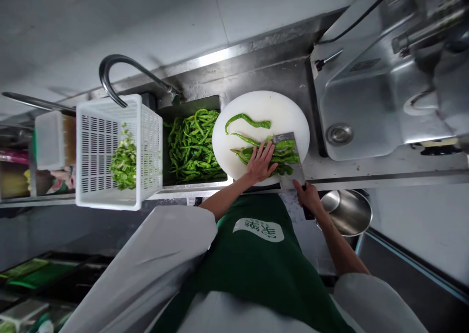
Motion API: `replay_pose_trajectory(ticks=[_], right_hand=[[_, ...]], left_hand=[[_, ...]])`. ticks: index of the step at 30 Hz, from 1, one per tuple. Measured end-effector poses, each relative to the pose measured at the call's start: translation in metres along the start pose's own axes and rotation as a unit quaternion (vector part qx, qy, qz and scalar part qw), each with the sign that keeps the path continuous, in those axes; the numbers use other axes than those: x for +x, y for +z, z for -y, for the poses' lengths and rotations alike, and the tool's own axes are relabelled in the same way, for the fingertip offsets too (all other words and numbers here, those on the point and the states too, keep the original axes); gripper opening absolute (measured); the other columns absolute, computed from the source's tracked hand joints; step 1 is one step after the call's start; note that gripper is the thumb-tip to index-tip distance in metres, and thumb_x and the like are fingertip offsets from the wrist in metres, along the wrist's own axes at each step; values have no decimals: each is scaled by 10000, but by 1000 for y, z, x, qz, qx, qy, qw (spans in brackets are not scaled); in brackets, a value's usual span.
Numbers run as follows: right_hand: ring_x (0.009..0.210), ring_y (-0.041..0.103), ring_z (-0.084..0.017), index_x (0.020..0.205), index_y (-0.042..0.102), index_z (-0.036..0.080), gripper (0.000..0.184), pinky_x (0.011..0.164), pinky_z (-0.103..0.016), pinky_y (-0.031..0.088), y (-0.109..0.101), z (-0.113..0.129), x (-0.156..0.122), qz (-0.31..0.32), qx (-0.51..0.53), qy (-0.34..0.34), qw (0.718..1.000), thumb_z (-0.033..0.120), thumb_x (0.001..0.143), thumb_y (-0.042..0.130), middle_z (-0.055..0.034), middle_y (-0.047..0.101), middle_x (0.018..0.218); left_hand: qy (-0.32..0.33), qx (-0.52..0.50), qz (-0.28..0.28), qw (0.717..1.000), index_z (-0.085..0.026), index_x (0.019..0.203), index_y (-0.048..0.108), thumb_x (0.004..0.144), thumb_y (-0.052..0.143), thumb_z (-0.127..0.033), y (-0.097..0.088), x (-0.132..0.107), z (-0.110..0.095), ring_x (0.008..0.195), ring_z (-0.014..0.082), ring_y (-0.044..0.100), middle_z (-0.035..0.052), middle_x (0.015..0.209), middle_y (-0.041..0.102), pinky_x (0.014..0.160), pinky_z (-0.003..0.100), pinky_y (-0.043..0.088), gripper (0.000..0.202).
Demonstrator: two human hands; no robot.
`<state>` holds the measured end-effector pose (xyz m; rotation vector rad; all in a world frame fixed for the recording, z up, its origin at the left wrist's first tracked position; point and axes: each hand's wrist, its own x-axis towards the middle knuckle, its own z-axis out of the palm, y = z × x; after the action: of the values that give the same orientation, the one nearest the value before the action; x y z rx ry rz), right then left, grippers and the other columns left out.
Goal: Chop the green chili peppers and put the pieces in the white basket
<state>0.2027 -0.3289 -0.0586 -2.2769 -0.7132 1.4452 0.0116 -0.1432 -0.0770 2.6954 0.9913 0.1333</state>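
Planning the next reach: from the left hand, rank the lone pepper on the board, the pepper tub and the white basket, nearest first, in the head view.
1. The lone pepper, just beyond the left hand, on the board.
2. The pepper tub, left of the board.
3. The white basket, farthest left.

A stainless-steel table (289, 74) runs along a tiled wall in a working kitchen. A round white cutting board (278, 108) sits at its centre. At the board's 9 o'clock is a recessed basin (190, 103), with a white slotted basket (98, 128) beyond it; at 3 o'clock, a steel sink (370, 108).
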Motion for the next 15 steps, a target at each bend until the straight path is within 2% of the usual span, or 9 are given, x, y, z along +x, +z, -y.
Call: replay_pose_trajectory(ticks=[4,7,11,15], right_hand=[[445,572,-184,689,456,275,463,556,-291,432,-6,-8,-2,8,-54,-10,998,649,951,530,-9,552,441],[506,607,-200,687,462,274,439,600,-295,444,-3,-4,1,-1,-92,-12,996,603,967,539,-15,548,444],[531,625,-214,725,489,267,432,633,-305,468,10,7,6,-2,-80,-25,997,609,988,514,-19,554,455],[576,653,-235,728,522,258,469,629,-307,479,16,4,4,10,-71,-24,997,657,976,511,-21,546,449]], left_hand=[[2,5,2,1000,-97,1678,229,1063,300,-577,-2,0,2,1637,329,128,130,1747,215,1325,573,143,783],[5,8,10,1000,-80,1671,244,1061,292,-587,-4,0,2,1637,339,117,138,1751,195,1325,572,132,794],[3,5,16,1000,-61,1664,252,1059,295,-585,-5,0,1,1638,341,103,158,1751,182,1324,578,124,801],[-1,8,15,1000,-63,1668,235,1059,279,-594,-2,1,-1,1642,320,99,159,1751,177,1328,570,118,810]])
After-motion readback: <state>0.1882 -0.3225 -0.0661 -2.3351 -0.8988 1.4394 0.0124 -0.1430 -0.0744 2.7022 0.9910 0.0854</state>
